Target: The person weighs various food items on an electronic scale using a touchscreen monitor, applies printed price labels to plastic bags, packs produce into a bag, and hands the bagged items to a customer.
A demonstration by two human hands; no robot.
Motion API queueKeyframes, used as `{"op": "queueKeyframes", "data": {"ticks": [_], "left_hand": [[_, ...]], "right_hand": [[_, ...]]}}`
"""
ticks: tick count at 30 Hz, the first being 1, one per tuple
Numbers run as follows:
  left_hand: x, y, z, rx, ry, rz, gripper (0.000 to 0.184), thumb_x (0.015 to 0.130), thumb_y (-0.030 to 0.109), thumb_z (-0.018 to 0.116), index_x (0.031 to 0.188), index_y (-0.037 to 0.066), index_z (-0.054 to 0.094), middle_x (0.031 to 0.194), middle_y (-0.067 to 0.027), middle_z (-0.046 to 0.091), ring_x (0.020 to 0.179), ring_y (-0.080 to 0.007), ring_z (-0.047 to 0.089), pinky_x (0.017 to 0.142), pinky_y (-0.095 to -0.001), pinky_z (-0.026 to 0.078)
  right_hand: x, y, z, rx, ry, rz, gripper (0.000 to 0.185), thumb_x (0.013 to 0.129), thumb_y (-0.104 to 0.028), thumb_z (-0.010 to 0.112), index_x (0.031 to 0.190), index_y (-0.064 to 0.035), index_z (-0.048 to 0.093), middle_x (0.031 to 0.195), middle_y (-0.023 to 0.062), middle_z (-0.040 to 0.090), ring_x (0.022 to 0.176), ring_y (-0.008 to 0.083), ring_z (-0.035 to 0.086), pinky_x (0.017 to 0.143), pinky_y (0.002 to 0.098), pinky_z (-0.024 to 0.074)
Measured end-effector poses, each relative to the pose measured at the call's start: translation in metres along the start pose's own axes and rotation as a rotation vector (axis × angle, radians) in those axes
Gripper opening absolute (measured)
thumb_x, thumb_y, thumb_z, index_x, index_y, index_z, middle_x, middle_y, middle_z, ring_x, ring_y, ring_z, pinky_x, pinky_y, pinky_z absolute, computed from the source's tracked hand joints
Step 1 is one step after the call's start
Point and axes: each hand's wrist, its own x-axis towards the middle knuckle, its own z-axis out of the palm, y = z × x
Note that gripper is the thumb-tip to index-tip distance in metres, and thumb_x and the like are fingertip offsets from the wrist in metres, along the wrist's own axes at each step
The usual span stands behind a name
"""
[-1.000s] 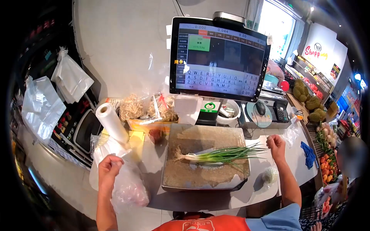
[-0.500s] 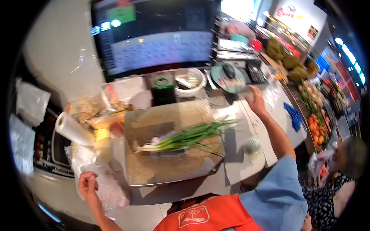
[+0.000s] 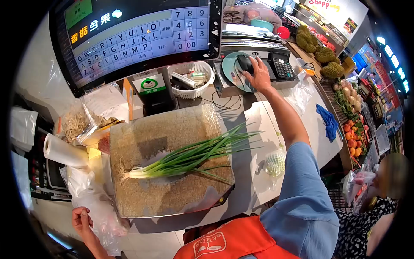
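Note:
My right hand (image 3: pixel 258 77) is stretched out at the black computer mouse (image 3: pixel 245 64), its fingers apart at the mouse's right edge. The mouse lies on a round pad (image 3: pixel 233 74). My left hand (image 3: pixel 82 219) hangs at the lower left with its fingers curled, beside a clear plastic bag (image 3: pixel 101 220); whether it holds anything is hidden. A bunch of green onions (image 3: pixel 185 162) lies across the worn scale plate (image 3: pixel 151 198), roots to the left, leaves past the right edge. Above stands the screen (image 3: pixel 133 39) with an on-screen keyboard.
A white basket (image 3: pixel 189 91) stands behind the scale. At the left are a plastic roll (image 3: pixel 64 151) and bagged dried food (image 3: pixel 77 125). A netted fruit (image 3: pixel 274 165) and a blue cloth (image 3: pixel 327 122) lie right. Another person (image 3: pixel 379 220) is at the lower right.
My right hand has moved forward to the mouse. My left hand has moved lower and away from the scale. The view has turned and come closer to the screen.

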Motion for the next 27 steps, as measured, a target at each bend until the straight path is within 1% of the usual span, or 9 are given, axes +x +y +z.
{"op": "queueKeyframes", "data": {"ticks": [4, 7, 10, 13, 16, 18, 22, 23, 27], "left_hand": [[-0.004, 0.000, 0.006, 0.019, 0.031, -0.032, 0.013, 0.095, 0.018, 0.065, 0.091, 0.007, 0.060, 0.086, -0.0007, 0.057, 0.055, -0.0026, 0.037, 0.050, -0.0193, 0.028], [-0.007, 0.010, 0.017, 0.031, 0.040, -0.015, 0.012, 0.093, 0.017, 0.065, 0.088, 0.007, 0.060, 0.082, 0.0002, 0.057, 0.055, -0.0027, 0.039, 0.050, -0.0197, 0.030], [-0.010, 0.023, 0.022, 0.018, 0.059, -0.099, 0.010, 0.091, 0.014, 0.065, 0.085, 0.006, 0.061, 0.076, 0.0021, 0.057, 0.057, -0.0024, 0.041, 0.051, -0.0196, 0.032], [-0.012, 0.032, 0.021, -0.035, 0.063, -0.112, 0.009, 0.089, 0.012, 0.065, 0.084, 0.006, 0.062, 0.073, 0.0032, 0.059, 0.058, -0.0022, 0.043, 0.052, -0.0194, 0.033], [-0.012, 0.036, 0.022, -0.085, 0.074, -0.086, 0.007, 0.089, 0.010, 0.066, 0.085, 0.005, 0.063, 0.075, 0.0024, 0.061, 0.058, -0.0024, 0.043, 0.053, -0.0197, 0.034], [-0.013, 0.036, 0.022, -0.106, 0.079, -0.086, 0.007, 0.088, 0.010, 0.067, 0.084, 0.005, 0.063, 0.076, 0.0021, 0.062, 0.058, -0.0021, 0.043, 0.053, -0.0200, 0.035], [-0.014, 0.032, 0.019, -0.095, 0.077, -0.075, 0.008, 0.088, 0.010, 0.068, 0.083, 0.004, 0.064, 0.074, 0.0023, 0.062, 0.058, -0.0020, 0.043, 0.053, -0.0201, 0.035], [-0.013, 0.031, 0.019, -0.090, 0.077, -0.070, 0.008, 0.088, 0.010, 0.068, 0.083, 0.004, 0.064, 0.074, 0.0024, 0.062, 0.058, -0.0019, 0.043, 0.053, -0.0202, 0.035], [-0.014, 0.033, 0.020, -0.085, 0.074, -0.069, 0.009, 0.088, 0.010, 0.068, 0.083, 0.004, 0.064, 0.073, 0.0027, 0.061, 0.058, -0.0020, 0.043, 0.053, -0.0203, 0.035]], "right_hand": [[0.016, 0.006, 0.018, 0.013, -0.057, 0.029, 0.078, 0.085, -0.045, 0.071, 0.151, -0.0166, 0.040, 0.152, 0.0290, 0.034, 0.138, 0.0469, 0.036, 0.113, 0.0516, 0.0301], [0.019, 0.001, 0.018, 0.019, -0.060, 0.025, 0.077, 0.086, -0.046, 0.070, 0.150, -0.0161, 0.040, 0.151, 0.0291, 0.035, 0.136, 0.0471, 0.038, 0.112, 0.0504, 0.0327], [0.019, 0.001, 0.020, 0.030, -0.047, -0.019, 0.076, 0.087, -0.046, 0.069, 0.150, -0.0160, 0.040, 0.150, 0.0296, 0.037, 0.134, 0.0478, 0.041, 0.111, 0.0490, 0.0353], [0.020, 0.003, 0.020, 0.039, -0.067, -0.042, 0.073, 0.088, -0.039, 0.067, 0.151, -0.0144, 0.038, 0.150, 0.0317, 0.034, 0.136, 0.0485, 0.038, 0.112, 0.0498, 0.0332], [0.018, 0.010, 0.025, 0.025, -0.078, -0.054, 0.071, 0.088, -0.033, 0.066, 0.150, -0.0110, 0.039, 0.149, 0.0325, 0.035, 0.136, 0.0489, 0.037, 0.113, 0.0497, 0.0323], [0.019, 0.011, 0.025, 0.029, -0.102, -0.046, 0.071, 0.090, -0.038, 0.065, 0.150, -0.0114, 0.037, 0.152, 0.0326, 0.032, 0.137, 0.0488, 0.036, 0.114, 0.0508, 0.0305], [0.020, 0.007, 0.024, 0.018, -0.123, -0.069, 0.069, 0.091, -0.033, 0.064, 0.150, -0.0107, 0.037, 0.150, 0.0328, 0.033, 0.136, 0.0503, 0.036, 0.113, 0.0511, 0.0316], [0.020, 0.005, 0.024, 0.040, -0.122, -0.076, 0.068, 0.091, -0.029, 0.064, 0.150, -0.0100, 0.036, 0.149, 0.0328, 0.034, 0.135, 0.0509, 0.036, 0.112, 0.0515, 0.0329], [0.023, 0.004, 0.026, 0.048, -0.127, -0.076, 0.066, 0.092, -0.027, 0.063, 0.150, -0.0089, 0.036, 0.149, 0.0331, 0.034, 0.135, 0.0511, 0.036, 0.112, 0.0515, 0.0333]]}}
